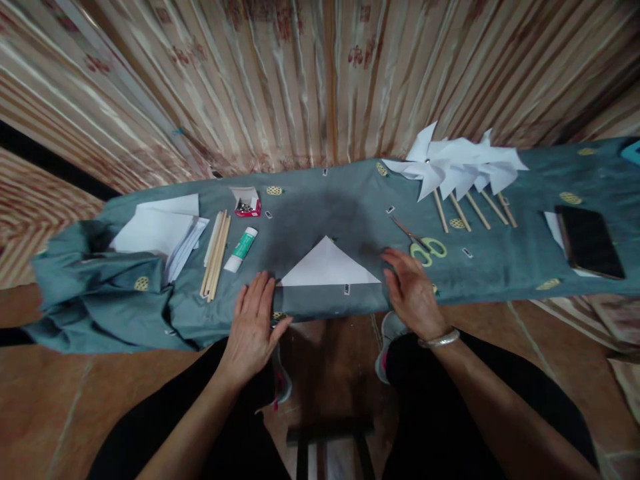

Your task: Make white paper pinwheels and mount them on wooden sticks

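Observation:
A white sheet of paper folded into a triangle (329, 265) lies flat between my hands, its long edge toward me. My left hand (254, 327) rests palm down on the cloth by the triangle's left corner, fingers stretched out, holding nothing. At the right corner is my right hand (411, 290), its fingers apart and slightly bent, also holding nothing. Whether either hand touches the paper is hard to tell. Just beyond the right hand lie scissors (421, 248) with yellow-green handles. A glue stick (241, 250) with a green label lies beyond the left hand.
The grey-green cloth (320, 213) covers a narrow table. At left are wooden sticks (216, 257), white papers (163, 230) and a small red box (247, 203) of metal pins. Paper pinwheels (453, 167) on sticks lie back right. A phone (589, 241) lies far right. A curtain (300, 80) hangs behind.

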{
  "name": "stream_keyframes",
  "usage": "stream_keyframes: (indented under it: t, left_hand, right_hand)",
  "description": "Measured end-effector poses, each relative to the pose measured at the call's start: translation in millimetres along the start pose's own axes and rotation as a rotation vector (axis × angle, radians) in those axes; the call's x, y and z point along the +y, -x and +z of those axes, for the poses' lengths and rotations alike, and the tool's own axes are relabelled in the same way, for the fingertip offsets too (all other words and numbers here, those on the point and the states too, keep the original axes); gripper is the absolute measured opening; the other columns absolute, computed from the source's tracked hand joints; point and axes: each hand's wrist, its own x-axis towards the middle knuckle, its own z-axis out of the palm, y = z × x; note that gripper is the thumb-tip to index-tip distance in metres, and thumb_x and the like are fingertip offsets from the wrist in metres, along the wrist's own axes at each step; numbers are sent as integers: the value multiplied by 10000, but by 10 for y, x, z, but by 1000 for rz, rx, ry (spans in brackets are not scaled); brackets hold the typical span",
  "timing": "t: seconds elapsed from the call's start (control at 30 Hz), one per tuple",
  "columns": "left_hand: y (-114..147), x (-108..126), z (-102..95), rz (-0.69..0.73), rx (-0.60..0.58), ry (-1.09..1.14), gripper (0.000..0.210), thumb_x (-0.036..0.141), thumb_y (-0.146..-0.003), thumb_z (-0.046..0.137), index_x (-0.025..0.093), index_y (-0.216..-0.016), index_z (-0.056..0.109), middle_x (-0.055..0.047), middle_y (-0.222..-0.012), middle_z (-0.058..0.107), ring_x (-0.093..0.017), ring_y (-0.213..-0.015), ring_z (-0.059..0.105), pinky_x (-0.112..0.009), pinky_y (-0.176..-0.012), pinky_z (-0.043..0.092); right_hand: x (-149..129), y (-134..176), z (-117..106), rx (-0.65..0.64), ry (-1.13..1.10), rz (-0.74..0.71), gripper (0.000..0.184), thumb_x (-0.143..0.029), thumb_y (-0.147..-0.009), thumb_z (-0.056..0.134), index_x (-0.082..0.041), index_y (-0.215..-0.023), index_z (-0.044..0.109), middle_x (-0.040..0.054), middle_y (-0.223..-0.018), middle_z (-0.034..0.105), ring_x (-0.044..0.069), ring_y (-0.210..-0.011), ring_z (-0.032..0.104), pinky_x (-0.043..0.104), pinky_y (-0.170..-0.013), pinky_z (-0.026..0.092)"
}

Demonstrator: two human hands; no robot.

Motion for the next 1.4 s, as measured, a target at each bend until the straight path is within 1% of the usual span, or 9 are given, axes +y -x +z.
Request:
stream_keyframes:
  t: [0.1,0.23,0.33,0.43,0.7,0.9,1.07,1.2,1.4]
  left_hand:
    - [-153,191,-6,52,10,28,729,418,-923,496,97,-1497,181,-247,-1518,331,-345,-1441,254,-579,-1130,244]
    - [-335,448,83,214,-104,124,608,391,-917,516,102,-1425,350,-198,-1410,490,-315,-1352,404,-536,-1119,312]
    - [-365,481,140,182,-161,176,538,378,-887,570,99,-1336,473,-190,-1308,555,-324,-1244,485,-523,-1049,405]
    - [-308,391,145,150,-159,202,531,353,-897,559,118,-1360,452,-173,-1285,562,-309,-1198,501,-498,-992,455]
    - [-133,144,71,59,-141,91,528,378,-925,499,170,-1404,420,-144,-1272,568,-305,-1156,511,-477,-976,441]
    - [26,-80,-29,-33,-83,-4,505,427,-928,473,172,-1364,476,-161,-1211,597,-321,-1115,539,-465,-891,469]
    - [33,-186,-67,-175,30,177,416,400,-948,434,192,-1296,525,-120,-1132,620,-277,-1066,565,-446,-933,462]
    - [-185,-90,-55,-313,63,392,491,434,-942,428,166,-1351,470,-138,-1260,579,-286,-1190,525,-472,-1020,427]
    - [-511,145,-13,-392,23,621,530,452,-895,515,171,-1345,500,-143,-1361,524,-291,-1267,495,-476,-1072,395]
  right_hand:
    - [-228,-40,32,-9,31,-113,339,-197,-962,374,-148,-1242,558,167,-1261,582,288,-1132,542,517,-973,464]
    - [-585,-45,199,-166,-11,-295,349,-76,-919,404,-144,-1195,607,140,-1190,636,250,-1103,551,413,-977,497]
    - [-678,-9,289,-241,11,-345,345,-64,-896,442,-101,-1197,606,166,-1156,645,271,-1064,562,433,-958,513]
    - [-625,51,279,-249,1,-354,372,-55,-889,451,-99,-1232,589,168,-1176,636,273,-1085,558,435,-973,508]
    - [-423,195,75,-225,32,-285,375,-72,-905,425,-128,-1240,585,149,-1188,640,271,-1084,575,459,-965,517]
    - [-209,244,-71,-117,140,-245,290,-98,-901,452,-127,-1113,648,142,-1098,677,275,-984,606,437,-884,541]
    - [15,126,-185,4,21,-49,246,-200,-929,450,-159,-1045,663,122,-1022,711,272,-957,645,466,-893,520]
    - [-25,-89,-93,-22,-112,97,325,-327,-921,501,-169,-1183,609,125,-1130,691,278,-1072,632,479,-954,497]
    - [-249,-432,306,-136,-219,122,489,-369,-844,607,-138,-1273,566,184,-1361,550,311,-1268,516,504,-1058,412]
